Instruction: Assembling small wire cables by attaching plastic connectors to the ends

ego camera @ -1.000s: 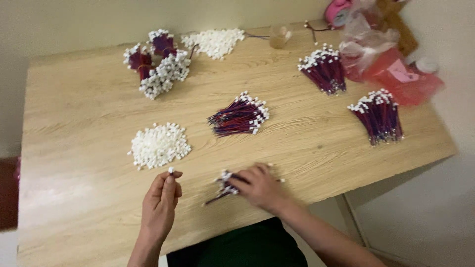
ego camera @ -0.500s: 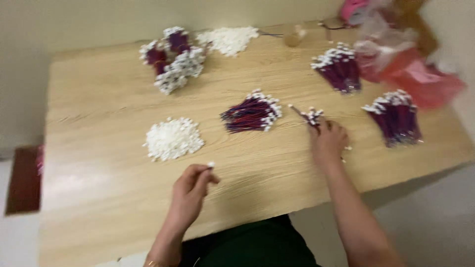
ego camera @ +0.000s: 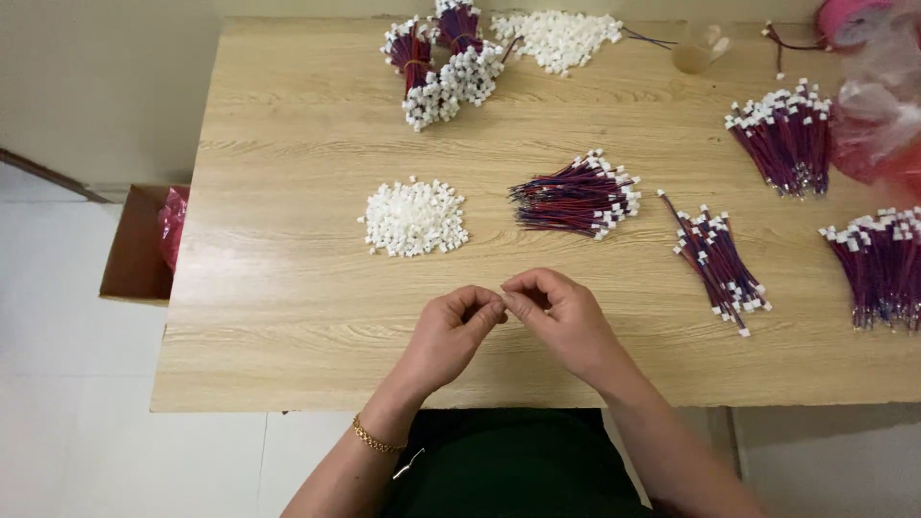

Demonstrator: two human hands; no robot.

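My left hand and my right hand meet near the front edge of the wooden table. Their fingertips pinch together at one spot. The small white connector is almost hidden between them. Just beyond my left hand lies a pile of white connectors. A loose bundle of red and dark wires with white ends lies beyond my right hand. To its right, a smaller wire bundle lies flat on the table.
More wire bundles lie at the right, at the right edge and at the back. A second white pile, a clear cup and pink bags are at the back. A cardboard box stands on the floor, left.
My right hand carried a small wire bundle to the right, left it on the table, and came back to my left hand. The left hand kept its small white connector pinched.
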